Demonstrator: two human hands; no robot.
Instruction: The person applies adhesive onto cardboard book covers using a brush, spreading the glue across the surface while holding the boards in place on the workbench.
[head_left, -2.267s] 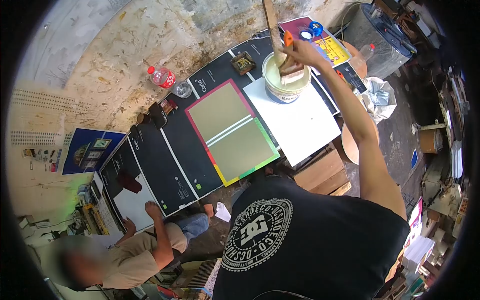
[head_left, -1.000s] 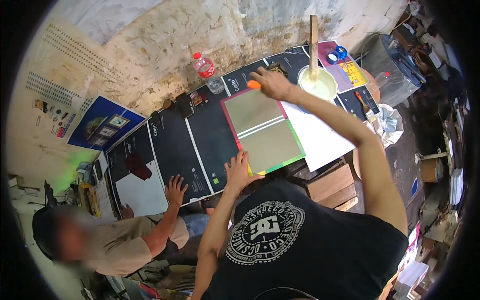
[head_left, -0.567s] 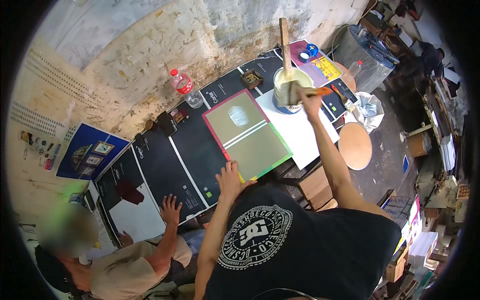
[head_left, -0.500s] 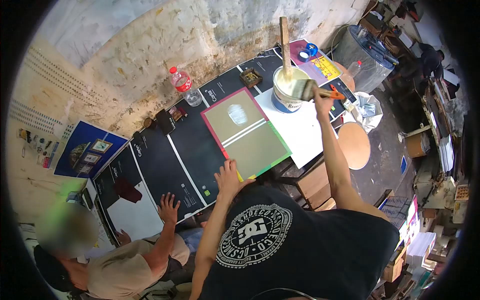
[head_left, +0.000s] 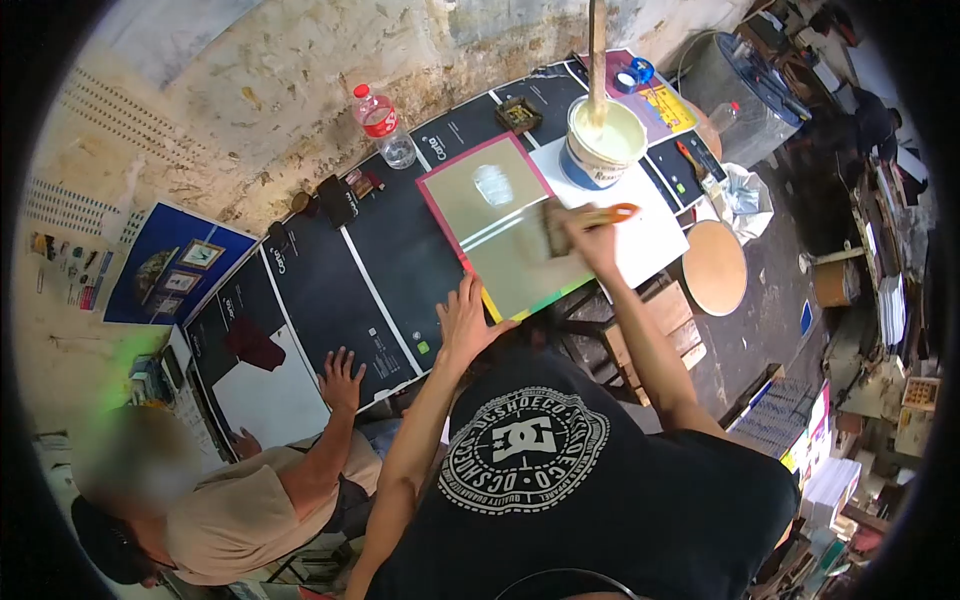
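Note:
My right hand (head_left: 592, 243) is closed on the orange-tipped handle of a wide brush (head_left: 557, 228), its bristles blurred over the right part of a taped board (head_left: 520, 265). The board has pink, green and yellow tape along its edges, two white stripes across it and a white wet patch (head_left: 492, 184) on its far half. At its near left corner rests my left hand (head_left: 468, 325), fingers spread. Beyond the brush a bucket of pale liquid (head_left: 606, 142) holds an upright wooden stick (head_left: 597, 60) and stands on a white sheet (head_left: 655, 235).
A co-worker (head_left: 260, 500) sits at the left, hands by another white sheet (head_left: 270, 395). A plastic bottle (head_left: 384, 125) and small dark tray (head_left: 519, 115) stand along the wall side. A second brush (head_left: 700, 165) lies right of the bucket. A round stool (head_left: 714, 268) is at the right.
The brush in my right hand has moved from the bucket to over the board. Earlier, the white patch appeared on the board. My left hand has stayed at the board's corner.

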